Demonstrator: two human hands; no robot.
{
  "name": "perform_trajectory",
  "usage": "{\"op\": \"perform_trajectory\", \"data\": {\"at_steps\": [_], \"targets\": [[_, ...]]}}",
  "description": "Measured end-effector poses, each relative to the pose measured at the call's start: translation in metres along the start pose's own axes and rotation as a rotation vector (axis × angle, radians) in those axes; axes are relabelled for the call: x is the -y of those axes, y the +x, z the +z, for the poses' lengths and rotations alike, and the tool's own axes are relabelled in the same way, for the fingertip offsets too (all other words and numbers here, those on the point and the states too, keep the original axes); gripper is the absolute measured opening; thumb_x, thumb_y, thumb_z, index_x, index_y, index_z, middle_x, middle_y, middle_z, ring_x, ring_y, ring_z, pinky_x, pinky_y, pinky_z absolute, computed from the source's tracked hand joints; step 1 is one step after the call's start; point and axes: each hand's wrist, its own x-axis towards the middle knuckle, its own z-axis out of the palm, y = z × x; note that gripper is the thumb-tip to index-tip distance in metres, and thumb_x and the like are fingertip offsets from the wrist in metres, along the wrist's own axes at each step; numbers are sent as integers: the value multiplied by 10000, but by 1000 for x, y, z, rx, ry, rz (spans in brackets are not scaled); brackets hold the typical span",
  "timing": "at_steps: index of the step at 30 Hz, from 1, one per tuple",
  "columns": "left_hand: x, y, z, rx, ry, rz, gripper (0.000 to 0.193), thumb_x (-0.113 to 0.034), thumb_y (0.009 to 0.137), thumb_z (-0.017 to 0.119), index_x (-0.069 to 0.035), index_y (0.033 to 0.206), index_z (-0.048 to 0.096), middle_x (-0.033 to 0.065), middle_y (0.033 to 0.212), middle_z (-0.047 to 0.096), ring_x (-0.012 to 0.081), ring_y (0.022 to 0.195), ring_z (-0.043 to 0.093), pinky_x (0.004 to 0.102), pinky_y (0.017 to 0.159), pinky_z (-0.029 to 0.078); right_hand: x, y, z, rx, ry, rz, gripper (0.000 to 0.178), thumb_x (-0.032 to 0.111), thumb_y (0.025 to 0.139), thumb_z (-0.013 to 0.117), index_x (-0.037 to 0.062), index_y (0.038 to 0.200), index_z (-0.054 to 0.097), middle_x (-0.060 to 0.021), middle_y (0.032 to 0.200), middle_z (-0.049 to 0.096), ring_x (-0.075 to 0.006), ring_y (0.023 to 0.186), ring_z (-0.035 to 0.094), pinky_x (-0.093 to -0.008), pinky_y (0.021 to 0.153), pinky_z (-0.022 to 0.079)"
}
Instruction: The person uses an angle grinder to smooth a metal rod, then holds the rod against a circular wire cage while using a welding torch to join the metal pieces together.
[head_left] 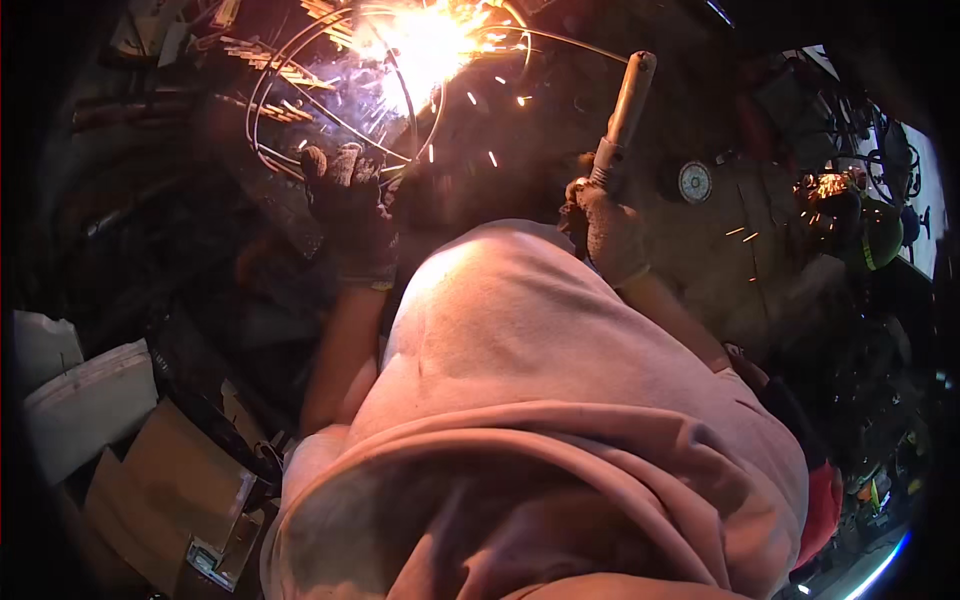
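My right hand (610, 225), in a knitted work glove, is closed round the handle of a welding electrode holder (628, 105). From its tip a thin welding rod (570, 40) runs left toward a bright arc with flying sparks. My left hand (350, 210), in a dark soiled glove, is closed at the near edge of a round frame of bent metal wire (252, 115). Its fingers curl where the wire rings meet. Glare hides the spot where the rod meets the metal.
Stacks of thin metal rods (280, 65) lie at the far left. Cardboard (165, 490) and pale sheets (90, 405) are at the lower left. A round disc (694, 182) lies on the floor at right. Further right, another person (880, 235) is near more sparks.
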Motion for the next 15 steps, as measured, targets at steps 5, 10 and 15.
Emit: {"op": "perform_trajectory", "data": {"at_steps": [5,10,15], "targets": [[-27,15,-18,44,-8,-163,358,-412,894,745,-103,1074,731,123,1157,676,401,1178,601,565,1190,371,11,0,7,18,0,-15,426,-5,917,590,40,1330,491,-96,831,619,-187,670,650,-345,558,596],[-25,27,-34,230,-9,-191,369,-400,884,728,-115,1117,709,111,1173,662,389,1171,596,546,1162,391,17,-3,6,31,-104,-21,498,37,881,587,42,1361,456,-95,960,585,-199,808,603,-379,619,584],[-9,5,-2,-3,-50,-82,351,-361,862,696,-145,1138,681,87,1098,638,358,1138,593,528,1112,423,4,4,1,-51,-83,-89,428,63,888,633,20,1299,519,-72,956,602,-155,830,622,-328,713,559]]}}
